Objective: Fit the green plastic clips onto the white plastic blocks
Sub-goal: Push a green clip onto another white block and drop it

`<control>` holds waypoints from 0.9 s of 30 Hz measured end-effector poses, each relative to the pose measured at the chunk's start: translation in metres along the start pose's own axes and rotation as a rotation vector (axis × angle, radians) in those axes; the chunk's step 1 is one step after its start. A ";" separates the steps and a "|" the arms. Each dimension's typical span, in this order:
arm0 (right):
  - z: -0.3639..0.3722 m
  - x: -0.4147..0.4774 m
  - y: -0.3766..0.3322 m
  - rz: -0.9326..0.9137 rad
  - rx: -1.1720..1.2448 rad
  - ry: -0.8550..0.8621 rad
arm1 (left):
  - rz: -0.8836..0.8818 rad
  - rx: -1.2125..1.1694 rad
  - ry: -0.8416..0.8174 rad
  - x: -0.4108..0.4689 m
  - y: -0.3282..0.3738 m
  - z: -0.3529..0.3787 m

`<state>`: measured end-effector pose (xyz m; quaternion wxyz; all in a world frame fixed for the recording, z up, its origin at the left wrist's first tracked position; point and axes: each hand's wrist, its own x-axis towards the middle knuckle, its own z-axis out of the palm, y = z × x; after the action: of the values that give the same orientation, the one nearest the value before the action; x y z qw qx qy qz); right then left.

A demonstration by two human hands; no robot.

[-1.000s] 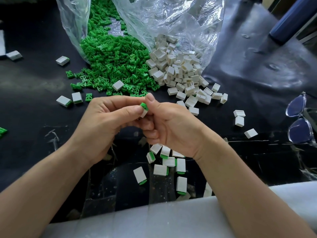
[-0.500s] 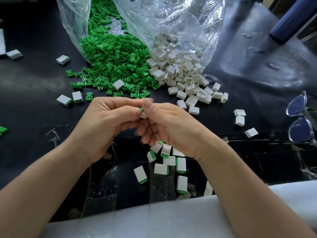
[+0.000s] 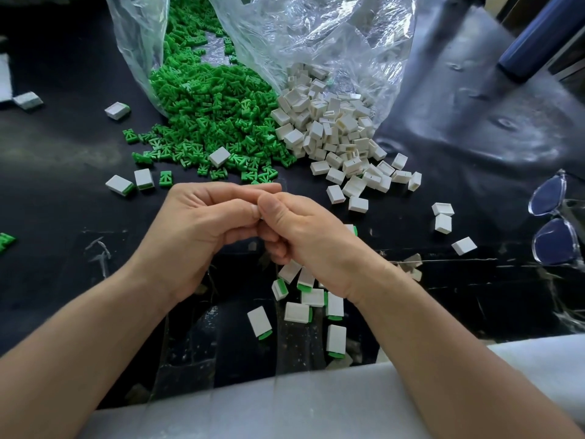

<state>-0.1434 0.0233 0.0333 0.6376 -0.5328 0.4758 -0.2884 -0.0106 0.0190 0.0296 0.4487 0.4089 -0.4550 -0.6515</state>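
My left hand (image 3: 202, 223) and my right hand (image 3: 304, 229) meet fingertip to fingertip above the black table (image 3: 63, 217). Together they pinch a white block with a green clip, which the thumbs and fingers now hide almost wholly. Loose green clips (image 3: 209, 122) lie heaped behind the hands, spilling from a clear bag (image 3: 316, 36). A heap of bare white blocks (image 3: 329, 128) lies to the right of them. Several blocks with clips fitted (image 3: 304, 308) lie under my right wrist.
More fitted blocks (image 3: 120, 184) lie at the left, and stray white blocks (image 3: 443, 217) at the right. Clear-framed glasses (image 3: 550, 223) rest at the right edge. A white foam strip (image 3: 285, 403) runs along the near edge. A blue cylinder (image 3: 535, 36) stands top right.
The fingers of both hands have drawn together over the block. The green clip that showed between the thumbs a second ago is now covered.
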 end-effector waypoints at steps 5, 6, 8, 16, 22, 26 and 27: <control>0.002 0.000 0.001 -0.004 -0.029 0.024 | -0.015 -0.041 0.041 -0.001 0.000 0.002; 0.002 0.001 0.001 -0.011 -0.034 0.028 | -0.015 -0.045 0.043 -0.001 0.000 0.002; 0.003 0.000 0.001 -0.030 -0.030 0.028 | -0.012 -0.058 0.048 -0.001 0.000 0.003; 0.002 0.002 0.005 -0.037 -0.132 0.059 | -0.021 -0.060 0.072 0.000 -0.003 0.001; 0.001 0.004 0.007 -0.061 -0.205 0.073 | -0.042 -0.077 0.083 0.000 -0.003 0.001; 0.001 0.004 0.009 -0.058 -0.228 0.086 | -0.042 -0.089 0.073 0.001 -0.003 0.000; 0.001 0.004 0.008 -0.061 -0.225 0.086 | -0.038 -0.093 0.070 0.001 -0.002 0.000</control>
<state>-0.1418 0.0221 0.0238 0.5437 -0.6025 0.5155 -0.2751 -0.0111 0.0189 0.0272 0.4702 0.4188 -0.4004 -0.6657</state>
